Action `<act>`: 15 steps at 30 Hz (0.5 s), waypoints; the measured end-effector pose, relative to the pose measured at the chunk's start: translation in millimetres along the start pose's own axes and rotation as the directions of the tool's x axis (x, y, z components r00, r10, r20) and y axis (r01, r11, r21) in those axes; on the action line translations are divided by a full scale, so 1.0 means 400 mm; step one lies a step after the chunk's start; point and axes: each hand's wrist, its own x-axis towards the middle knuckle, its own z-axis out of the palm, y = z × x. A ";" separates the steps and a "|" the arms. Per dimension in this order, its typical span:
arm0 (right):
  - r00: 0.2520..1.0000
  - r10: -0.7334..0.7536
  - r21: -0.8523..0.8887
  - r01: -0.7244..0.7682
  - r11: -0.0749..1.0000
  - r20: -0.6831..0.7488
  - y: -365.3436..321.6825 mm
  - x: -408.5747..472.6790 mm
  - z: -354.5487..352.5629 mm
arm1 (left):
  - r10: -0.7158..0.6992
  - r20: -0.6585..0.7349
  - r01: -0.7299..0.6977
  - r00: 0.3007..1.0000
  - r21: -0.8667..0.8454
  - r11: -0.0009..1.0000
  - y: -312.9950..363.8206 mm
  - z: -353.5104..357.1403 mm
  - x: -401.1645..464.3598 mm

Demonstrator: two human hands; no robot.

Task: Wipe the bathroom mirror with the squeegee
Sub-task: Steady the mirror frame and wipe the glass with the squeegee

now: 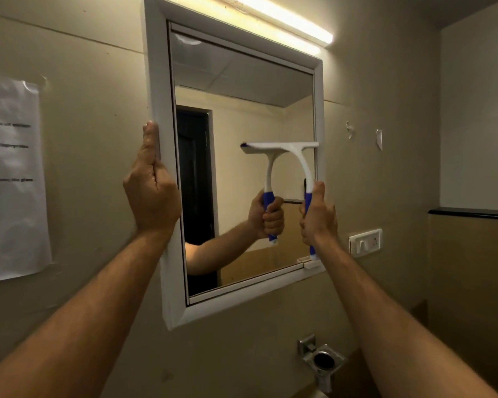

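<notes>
Beige bathroom wall (98, 67) fills most of what we see, smooth and dull, lit warm from above. On it hangs the mirror (242, 116), a tall glass pane in a thick white frame (158, 81), tilted in our view. A lit tube light (285, 18) runs along the wall just above the frame's top edge. The glass reflects a ceiling, a dark doorway and a forearm with a fist.

Left of the mirror, a taped paper notice (12, 179) with blurred print we cannot read. Right of it, a white switch plate (365, 242), and farther right a dark ledge (469, 212). Below the mirror, a chrome holder (322, 361) is fixed to the wall.

Our left hand (151, 191) is curled around the frame's left edge, thumb pointing up along it. Our right hand (318, 216) is fisted around the blue grip of the squeegee (293, 149), whose white blade lies level against the glass at mid-height, its right end at the frame's right side.
</notes>
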 end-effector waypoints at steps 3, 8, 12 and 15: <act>0.999 0.010 -0.045 -0.012 0.999 -0.039 0.073 -0.038 -0.004 | -0.183 0.086 0.196 0.979 -0.189 0.962 -0.065 -0.042 0.032; 0.996 -0.066 -0.036 0.063 0.997 -0.067 0.036 -0.002 -0.020 | -0.101 0.165 0.159 0.981 -0.392 0.906 -0.030 -0.040 0.060; 0.985 -0.146 0.024 0.148 0.989 -0.090 -0.140 0.104 0.004 | 0.038 0.217 0.037 0.976 -0.332 0.943 0.099 -0.018 0.111; 0.985 -0.146 0.054 0.152 0.987 -0.093 -0.239 0.167 0.035 | 0.070 0.245 0.006 0.967 -0.294 0.956 0.173 0.001 0.135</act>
